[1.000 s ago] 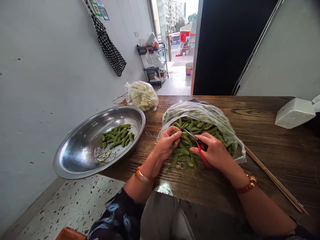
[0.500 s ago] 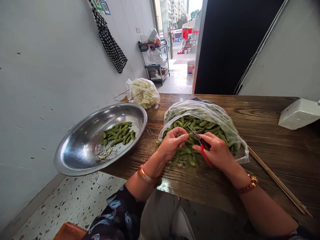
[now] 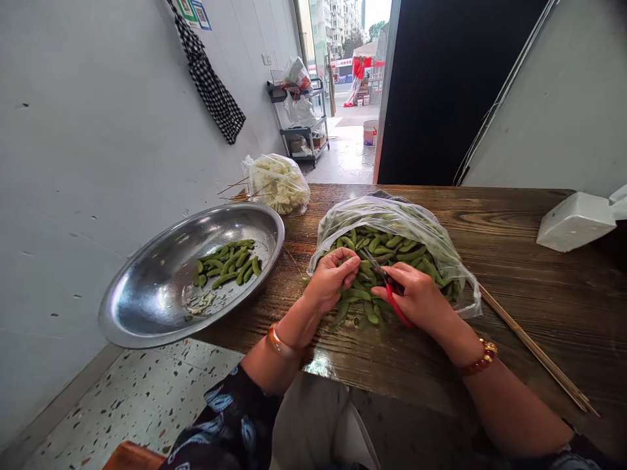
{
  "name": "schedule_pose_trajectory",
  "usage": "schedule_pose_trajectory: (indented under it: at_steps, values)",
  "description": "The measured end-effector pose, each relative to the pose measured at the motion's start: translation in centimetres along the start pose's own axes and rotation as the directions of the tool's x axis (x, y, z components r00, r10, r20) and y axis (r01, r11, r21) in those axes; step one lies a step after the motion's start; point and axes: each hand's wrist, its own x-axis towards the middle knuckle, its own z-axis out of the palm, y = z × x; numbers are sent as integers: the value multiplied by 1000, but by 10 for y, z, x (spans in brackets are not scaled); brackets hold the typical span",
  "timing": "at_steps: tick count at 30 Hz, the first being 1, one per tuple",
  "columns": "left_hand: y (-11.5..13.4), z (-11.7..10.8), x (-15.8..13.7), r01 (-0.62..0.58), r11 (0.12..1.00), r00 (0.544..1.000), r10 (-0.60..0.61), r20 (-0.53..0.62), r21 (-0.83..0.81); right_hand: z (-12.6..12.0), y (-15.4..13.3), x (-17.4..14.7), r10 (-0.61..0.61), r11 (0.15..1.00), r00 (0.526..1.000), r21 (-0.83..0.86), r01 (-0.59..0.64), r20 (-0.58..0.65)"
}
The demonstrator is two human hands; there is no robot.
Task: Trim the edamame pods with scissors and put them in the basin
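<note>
My left hand [image 3: 334, 279] is closed in a pinch above the heap of edamame pods; a green pod is mostly hidden in its fingers. In my right hand [image 3: 416, 294] are scissors [image 3: 392, 297] with red handles, their blades pointing up and left to the left fingertips. Beneath both hands, green edamame pods [image 3: 365, 295] spill from the mouth of a clear plastic bag [image 3: 392, 212] onto the wooden table. To the left, a wide metal basin [image 3: 142, 294] holds more pods [image 3: 228, 262] and some small pale scraps.
A bag of cauliflower [image 3: 277, 185] with thin sticks stands behind the basin. Bamboo skewers [image 3: 536, 349] lie to the right of the pods. A white box [image 3: 573, 223] sits at the far right. A shelf cart [image 3: 300, 124] stands near the doorway.
The view has shifted slightly, so everything sits a little further left. Both hands stay over the pods, with the scissor blades still close to the left fingertips.
</note>
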Motion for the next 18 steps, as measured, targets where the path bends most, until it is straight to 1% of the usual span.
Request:
schedule_pose_trajectory:
  at_steps: [2, 6, 9, 14, 18]
  values:
    - [-2, 0, 0, -16, 999, 1000, 15, 4, 29, 0, 0, 0, 12, 1000, 1000, -4, -12, 4]
    - [-5, -1, 0, -64, 988, 997, 58, 46, 140, -2, -1, 0, 46, 999, 999, -12, -46, 3]
    - [-5, -2, 0, -78, 979, 996, 67, 64, 187, -3, -2, 1, 64, 998, 998, -4, -64, 17]
    - [-3, -2, 0, -64, 980, 997, 58, 41, 187, -1, -2, 2, 67, 998, 997, 10, -68, 25]
    - [-3, -4, 1, -23, 992, 1000, 23, 0, 124, 3, -4, 4, 70, 997, 997, 23, -71, 30]
